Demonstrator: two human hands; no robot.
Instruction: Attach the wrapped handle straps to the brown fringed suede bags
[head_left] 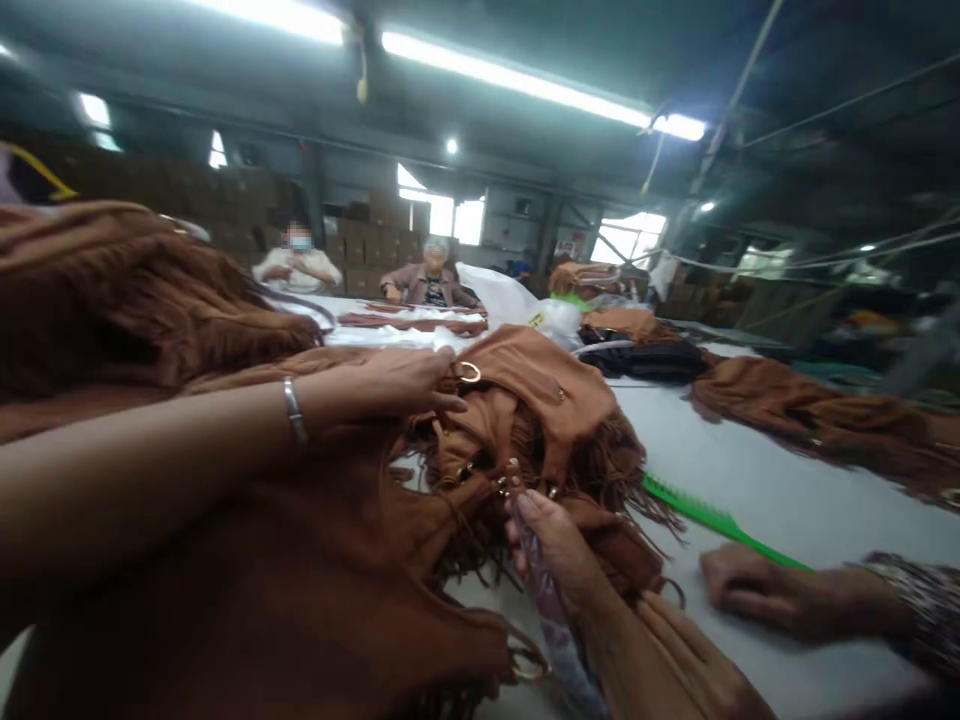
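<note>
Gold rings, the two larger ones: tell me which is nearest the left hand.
The upper gold ring, at the fingertips of the left hand; the lower gold ring sits farther off, near the picture's bottom edge.

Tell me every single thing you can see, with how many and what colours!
Table: one, white, under the bags.
Bags: several, brown, some fringed, left, centre and right.
Rings: at least two, gold, centre and bottom centre.
Comb: one, green, right of centre.
Wrapped strip: one, purplish, lower centre.
Dark bundle: one, black, beyond the centre bags.
Plastic: count unclear, white, far side.
Boxes: many, brown, back.
Lamps: several, white, ceiling.
Windows: several, bright white, back wall.
People: two, cream and mauve tops, across the table.
Other hands: two, one with a patterned sleeve, lower right.
Bracelet: one, silver, centre left.
Left hand: one, fingers by the upper ring.
Right hand: one, fingers round the wrapped strip.
</note>
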